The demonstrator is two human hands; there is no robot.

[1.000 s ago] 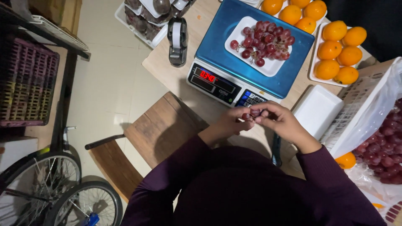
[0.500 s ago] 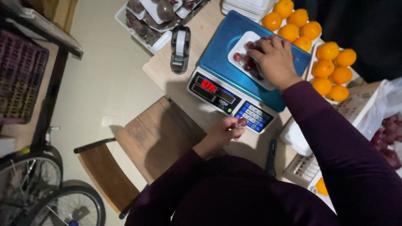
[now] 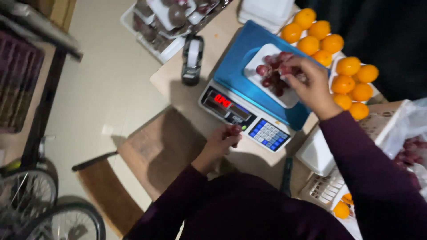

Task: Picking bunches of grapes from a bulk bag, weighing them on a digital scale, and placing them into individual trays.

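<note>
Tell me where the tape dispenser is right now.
In the head view, the tape dispenser stands on the wooden table, upper centre, just left of the blue weighing scale and below the wrapped fruit trays.

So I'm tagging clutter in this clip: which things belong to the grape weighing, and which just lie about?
In use: right hand, grapes, white tray, scale, left hand pinching grapes.
Lying about: oranges, tape dispenser, chair, bicycle wheels.
</note>
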